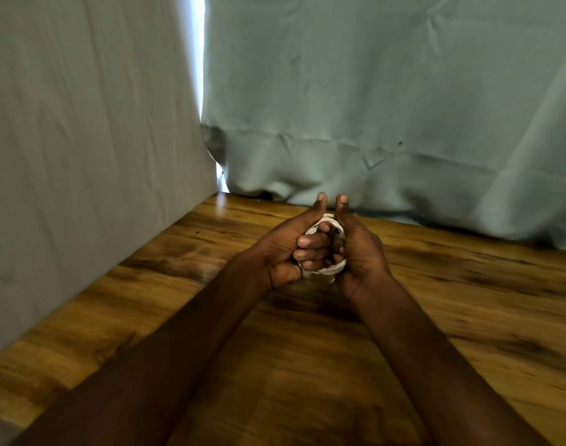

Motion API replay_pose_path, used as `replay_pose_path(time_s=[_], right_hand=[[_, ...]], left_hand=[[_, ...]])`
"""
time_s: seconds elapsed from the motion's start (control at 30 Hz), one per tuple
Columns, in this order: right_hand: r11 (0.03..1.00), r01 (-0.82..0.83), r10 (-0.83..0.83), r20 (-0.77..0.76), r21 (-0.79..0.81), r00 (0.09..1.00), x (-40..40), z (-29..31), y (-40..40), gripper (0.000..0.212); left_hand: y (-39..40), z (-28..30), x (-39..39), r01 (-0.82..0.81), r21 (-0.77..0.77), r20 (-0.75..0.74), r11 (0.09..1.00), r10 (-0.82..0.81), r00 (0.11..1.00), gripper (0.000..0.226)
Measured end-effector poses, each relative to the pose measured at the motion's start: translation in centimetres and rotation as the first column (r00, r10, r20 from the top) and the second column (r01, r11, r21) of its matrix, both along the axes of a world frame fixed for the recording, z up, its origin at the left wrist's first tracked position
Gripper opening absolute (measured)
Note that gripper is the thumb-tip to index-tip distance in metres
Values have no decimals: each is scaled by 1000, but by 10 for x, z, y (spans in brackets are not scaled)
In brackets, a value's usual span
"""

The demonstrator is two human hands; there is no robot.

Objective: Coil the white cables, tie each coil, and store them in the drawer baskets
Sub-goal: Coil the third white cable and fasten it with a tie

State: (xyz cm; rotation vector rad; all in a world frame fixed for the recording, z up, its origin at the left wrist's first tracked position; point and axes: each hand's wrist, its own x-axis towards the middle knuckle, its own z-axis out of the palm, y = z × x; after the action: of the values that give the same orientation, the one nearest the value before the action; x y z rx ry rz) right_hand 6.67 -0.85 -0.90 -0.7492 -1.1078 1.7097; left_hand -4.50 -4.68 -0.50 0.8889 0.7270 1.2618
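Note:
A small coil of white cable [331, 268] is held between both hands above the wooden table [307, 365], near its far edge. My left hand [291, 249] curls its fingers through the coil's middle, thumb pointing up. My right hand [358, 252] grips the coil's right side, thumb also raised. Most of the coil is hidden by the fingers; only its top arc and lower loops show. No drawer or basket is in view.
A pale grey-green cloth [387, 107] hangs behind the table and drapes onto its far edge. Another pale cloth [82, 140] covers the left side. A bright gap [199, 59] shows between them.

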Motion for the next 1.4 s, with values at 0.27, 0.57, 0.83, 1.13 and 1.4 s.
replay_pose_path(time_s=[0.27, 0.57, 0.83, 1.13, 1.4], right_hand=[[966, -259, 252, -224, -4, 942, 10, 1, 6, 23], [997, -79, 78, -187, -1, 979, 8, -9, 15, 39], [970, 113, -131, 67, 217, 989, 7, -14, 17, 12], [503, -334, -594, 600, 797, 536, 17, -28, 25, 15], [166, -587, -510, 579, 792, 637, 13, -30, 5, 28]], left_hand=[[12, -1, -28, -104, -85, 141, 991, 115, 983, 44], [6, -9, -35, 21, 23, 152, 1000, -24, 988, 39], [7, -8, -20, -72, 44, 182, 996, 62, 981, 13], [16, -5, -63, -370, 57, 459, 927, 304, 835, 8], [14, 7, -100, -675, 41, 432, 736, 596, 677, 28]])
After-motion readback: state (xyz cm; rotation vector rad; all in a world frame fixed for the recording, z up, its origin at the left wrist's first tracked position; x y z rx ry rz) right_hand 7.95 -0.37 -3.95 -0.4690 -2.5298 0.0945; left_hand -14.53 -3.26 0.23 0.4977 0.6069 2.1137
